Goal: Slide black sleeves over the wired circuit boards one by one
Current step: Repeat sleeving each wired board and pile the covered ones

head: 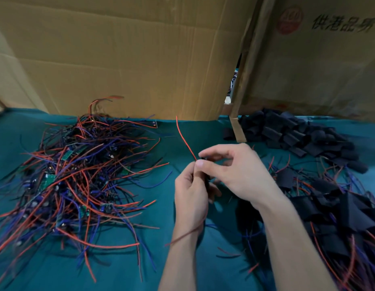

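Nearest to us are our two forearms, rising from the bottom edge over the teal cloth [203, 131]; from there we read left to right. On the left lies a tangled pile of wired circuit boards [77, 175], red, blue and black leads spreading outward; at centre our left hand [190, 196] curls its fingers round a board's wires, a red wire [184, 139] rising from the pinch; our right hand [237, 171] pinches a black sleeve [206, 179] between thumb and forefinger, touching the left hand. Far right, loose black sleeves [295, 133] sit heaped by the cardboard boxes [140, 49]; sleeved boards [333, 211] lie nearer.
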A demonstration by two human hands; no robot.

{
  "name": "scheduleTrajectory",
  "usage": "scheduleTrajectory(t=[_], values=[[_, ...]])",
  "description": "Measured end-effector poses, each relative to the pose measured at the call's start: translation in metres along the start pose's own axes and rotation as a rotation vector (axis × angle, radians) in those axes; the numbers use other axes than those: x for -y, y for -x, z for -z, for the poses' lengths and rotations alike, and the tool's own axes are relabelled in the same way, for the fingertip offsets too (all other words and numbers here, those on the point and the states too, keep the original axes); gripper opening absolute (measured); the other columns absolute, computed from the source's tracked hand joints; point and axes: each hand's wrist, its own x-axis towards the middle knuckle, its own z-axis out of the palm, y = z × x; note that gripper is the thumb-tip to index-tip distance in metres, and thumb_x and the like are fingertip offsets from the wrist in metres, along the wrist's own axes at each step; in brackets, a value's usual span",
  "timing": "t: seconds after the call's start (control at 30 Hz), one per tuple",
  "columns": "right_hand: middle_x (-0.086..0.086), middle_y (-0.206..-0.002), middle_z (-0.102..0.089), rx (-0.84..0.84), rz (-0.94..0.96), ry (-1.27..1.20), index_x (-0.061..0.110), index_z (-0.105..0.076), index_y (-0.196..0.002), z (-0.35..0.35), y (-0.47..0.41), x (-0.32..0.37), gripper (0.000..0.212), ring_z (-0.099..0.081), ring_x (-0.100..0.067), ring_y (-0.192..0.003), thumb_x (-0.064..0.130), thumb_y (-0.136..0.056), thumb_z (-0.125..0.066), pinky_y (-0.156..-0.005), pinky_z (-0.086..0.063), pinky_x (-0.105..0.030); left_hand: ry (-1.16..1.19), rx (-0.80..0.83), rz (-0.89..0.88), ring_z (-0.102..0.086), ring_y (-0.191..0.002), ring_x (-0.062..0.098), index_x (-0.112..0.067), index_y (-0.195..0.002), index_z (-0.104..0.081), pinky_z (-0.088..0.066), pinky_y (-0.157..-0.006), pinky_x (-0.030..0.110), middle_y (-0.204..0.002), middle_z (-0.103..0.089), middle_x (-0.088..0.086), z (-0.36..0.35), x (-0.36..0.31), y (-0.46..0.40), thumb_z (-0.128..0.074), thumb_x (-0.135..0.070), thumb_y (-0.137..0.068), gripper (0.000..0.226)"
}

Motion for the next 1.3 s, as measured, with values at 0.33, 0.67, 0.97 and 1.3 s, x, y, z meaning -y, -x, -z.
scheduleTrajectory(t=[0.33, 0.67, 0.97, 1.3], values=[[-0.005, -0.072, -0.076, -0.308, 0.015, -0.267, 0.020, -0.074, -0.080, 0.031, 0.002, -0.007, 0.015, -0.070, -0.019, -0.054, 0.025, -0.076, -0.088, -0.048, -0.051, -0.025, -0.040, 0.260, 0.107, -0.058, -0.040, 0.022, -0.025, -0.122, -0.056, -0.039, -0.034, 0.019, -0.070, -0.070, 0.010, -0.003, -0.013, 0.009, -0.034, -0.011, -0.107, 0.031], [0.005, -0.060, -0.066, -0.731, -0.166, -0.815, 0.017, -0.068, -0.071, 0.047, 0.002, -0.006, 0.020, -0.059, -0.007, -0.051, 0.013, -0.087, -0.080, -0.047, -0.045, -0.019, -0.099, 0.459, 0.084, -0.035, -0.033, 0.015, -0.025, -0.075, -0.067, -0.032, -0.039, 0.019, -0.040, -0.046, 0.006, -0.001, -0.012, 0.011, -0.041, -0.018, -0.082, 0.028], [0.001, -0.060, -0.063, -0.399, -0.149, -0.994, 0.018, -0.073, -0.064, 0.037, -0.002, 0.007, 0.016, -0.056, -0.010, -0.050, 0.017, -0.078, -0.081, -0.048, -0.045, -0.021, -0.124, 0.490, 0.073, -0.020, -0.028, 0.014, -0.018, -0.069, -0.065, -0.021, -0.037, 0.018, -0.033, -0.032, 0.002, 0.001, -0.008, 0.010, -0.041, -0.018, -0.077, 0.025], [0.000, -0.071, -0.066, -0.339, -0.134, -0.963, 0.022, -0.075, -0.064, 0.047, 0.003, 0.002, 0.008, -0.056, -0.015, -0.063, 0.025, -0.068, -0.082, -0.066, -0.047, -0.028, 0.012, 0.480, 0.127, -0.015, -0.025, 0.009, -0.017, -0.067, -0.063, -0.020, -0.033, 0.012, -0.033, -0.024, -0.003, 0.000, -0.013, 0.012, -0.045, -0.018, -0.083, 0.024]])
